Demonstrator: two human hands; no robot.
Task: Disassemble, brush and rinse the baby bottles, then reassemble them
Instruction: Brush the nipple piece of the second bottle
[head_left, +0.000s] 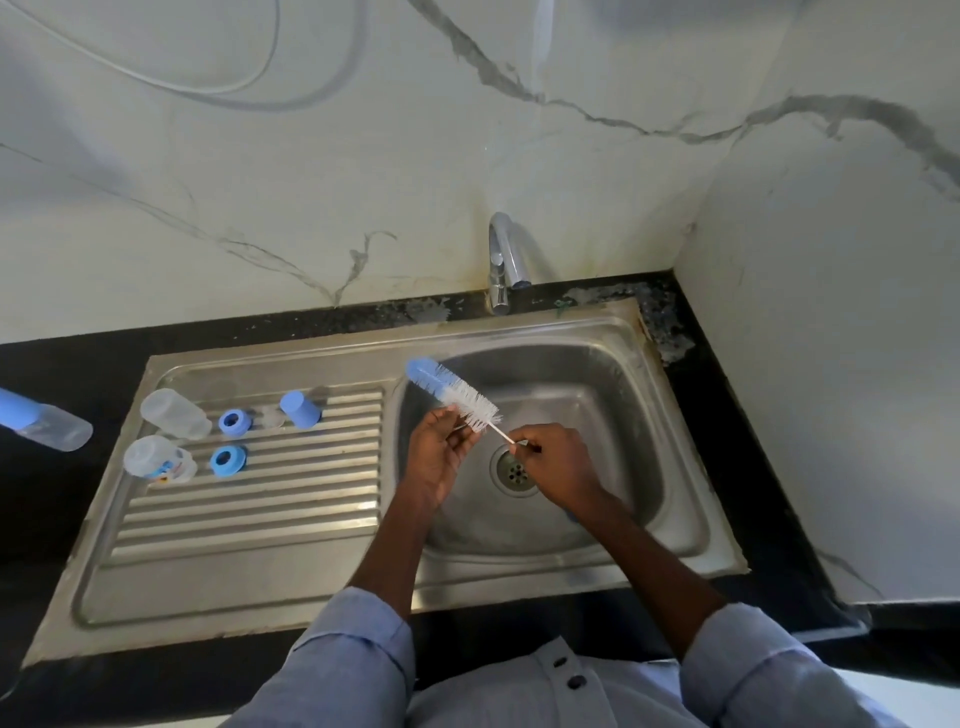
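Over the sink basin (623, 415) my right hand (558, 462) pinches the thin wire handle of a blue and white bottle brush (452, 387), which points up and left. My left hand (441, 452) is curled at the lower end of the bristles and pinches what looks like a small clear teat; most of it is hidden by my fingers. On the drainboard (249, 519) lie a clear bottle (174, 413), a printed clear bottle (158, 462), two blue rings (235, 421) (227, 460) and a blue cap (300, 409).
A capped bottle (44, 423) lies on the black counter at the far left. The chrome tap (506, 260) stands behind the basin with no water running, and the drain (514, 470) sits just below my hands. Marble walls close in the back and right.
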